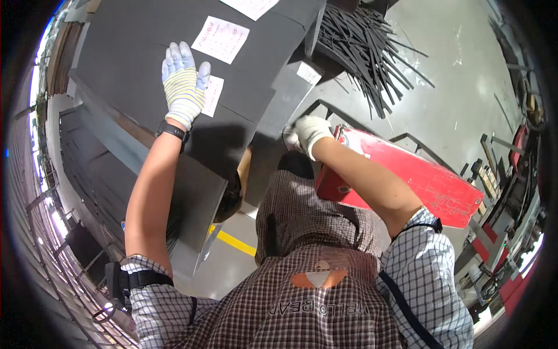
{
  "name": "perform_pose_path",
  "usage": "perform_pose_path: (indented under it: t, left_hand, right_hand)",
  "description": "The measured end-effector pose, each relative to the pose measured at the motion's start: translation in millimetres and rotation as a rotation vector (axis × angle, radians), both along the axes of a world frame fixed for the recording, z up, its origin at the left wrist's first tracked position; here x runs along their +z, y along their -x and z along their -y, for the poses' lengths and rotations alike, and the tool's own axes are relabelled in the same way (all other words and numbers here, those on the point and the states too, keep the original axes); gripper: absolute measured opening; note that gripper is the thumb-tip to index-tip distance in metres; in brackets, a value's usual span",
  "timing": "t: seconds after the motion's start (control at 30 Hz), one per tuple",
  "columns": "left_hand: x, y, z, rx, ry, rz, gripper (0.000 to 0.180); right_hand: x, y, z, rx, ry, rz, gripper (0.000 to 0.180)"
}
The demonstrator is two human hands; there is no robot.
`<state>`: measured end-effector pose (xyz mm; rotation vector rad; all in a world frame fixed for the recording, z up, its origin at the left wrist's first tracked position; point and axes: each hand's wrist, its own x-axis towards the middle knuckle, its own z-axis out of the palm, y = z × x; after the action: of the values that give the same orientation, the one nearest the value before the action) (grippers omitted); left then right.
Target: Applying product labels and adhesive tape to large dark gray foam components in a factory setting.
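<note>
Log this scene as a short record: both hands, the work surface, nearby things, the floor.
Left hand: gloved, fingers straight, palm down over the dark sheet
Right hand: gloved, near the red box's end; grip unclear
Work surface: dark sheet with white papers on it
Nearby: red box, right; black strips, upper right
Floor: grey, with a yellow line

- Head view, one: wide fisheye, worn on the head, facing steeply down, upright, straight edges bowed at the rim.
- Nearest: checked apron (250, 314), close below the lens.
- Farther: black work surface (128, 64); beyond its right edge, floor (465, 87).
</note>
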<state>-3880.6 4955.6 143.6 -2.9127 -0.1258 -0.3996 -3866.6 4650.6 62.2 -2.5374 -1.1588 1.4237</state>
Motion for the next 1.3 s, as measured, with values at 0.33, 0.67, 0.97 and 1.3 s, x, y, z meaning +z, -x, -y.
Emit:
perform_pose_path:
  t: [0.33,0.67,0.97,1.3]
  left_hand:
    - [-3.2,9.1,-7.3,0.044,0.048,0.017,0.081]
    - [52.3,54.1,47.4,0.631,0.335,0.103,0.058]
    - [68.4,75.4,53.2,0.589,0.512,0.101,0.028]
    - [88.2,138.0,122.5,0.535,0.310,0.507,0.048]
  right_hand:
    - [118.5,2.5,-6.3,0.442,-0.366,-0.386,0.021]
    - [196.5,-103.0,-127.6,-0.100,-0.792,0.739,0.040]
    - [128.9,-55.9,91.1,-0.373,-0.825,0.388,0.038]
    - [53.0,-25.6,318.1,-0.410,-0.073,0.296,0.068]
